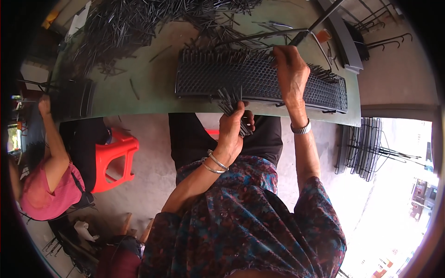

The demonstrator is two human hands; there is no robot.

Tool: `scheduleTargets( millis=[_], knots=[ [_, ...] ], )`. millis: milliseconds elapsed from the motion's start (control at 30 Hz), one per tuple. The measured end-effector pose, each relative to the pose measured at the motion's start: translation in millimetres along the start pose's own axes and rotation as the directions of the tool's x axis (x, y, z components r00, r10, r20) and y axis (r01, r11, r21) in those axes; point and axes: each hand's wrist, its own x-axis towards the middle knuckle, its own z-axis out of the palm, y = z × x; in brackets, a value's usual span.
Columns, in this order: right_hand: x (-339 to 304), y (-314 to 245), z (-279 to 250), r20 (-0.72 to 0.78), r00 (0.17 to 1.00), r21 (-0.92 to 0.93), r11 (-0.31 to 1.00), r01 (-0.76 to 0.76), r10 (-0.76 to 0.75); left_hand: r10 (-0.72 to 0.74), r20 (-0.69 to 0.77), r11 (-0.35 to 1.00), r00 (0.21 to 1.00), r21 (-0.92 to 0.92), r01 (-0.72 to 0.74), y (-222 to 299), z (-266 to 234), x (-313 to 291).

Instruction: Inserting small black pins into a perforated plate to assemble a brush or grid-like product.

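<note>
My left hand point(231, 131) is closed around a bundle of thin dark sticks point(227, 99) just off the table's front edge; the sticks fan out above the thumb. In front of me lies a long dark perforated rack point(222, 78) with honeycomb-like holes. Along its far side, short dark sticks point(232, 56) stand upright in rows. Over the rack's far edge, right of its middle, my right hand point(293, 74) is bent down with its fingers pinched together. Whatever lies between those fingertips is hidden.
Loose dark sticks point(120, 28) cover the green table point(153, 83) at the back left. A metal rod frame point(306, 32) reaches over the rack's back right. At left, another person point(51, 185) works near a red plastic stool point(116, 160). Wire racks point(364, 148) stand at right.
</note>
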Motion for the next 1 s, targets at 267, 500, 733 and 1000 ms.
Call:
scheduleTargets(
  millis=[267,500,733,1000],
  knots=[
    [8.9,25.2,27.1,-0.057,0.987,-0.064,0.987,0.148,-0.152,-0.013,0.053,0.999,0.999,0.041,0.01,-1.0,-2.9,6.3],
    [4.4,22.7,27.7,0.016,0.988,-0.161,0.975,0.153,-0.152,-0.077,0.082,0.997,0.994,-0.021,0.079,1.9,2.8,1.0],
    [-11.0,5.8,11.6,0.105,0.981,-0.192,0.965,0.18,-0.162,-0.072,0.086,0.995,0.994,-0.056,0.077,3.6,4.4,0.4],
    [-23.5,-18.3,-21.3,0.42,0.868,0.104,0.936,-0.335,0.264,-0.083,0.029,0.996,0.996,-0.024,0.084,5.9,12.4,-1.1]
  ],
)
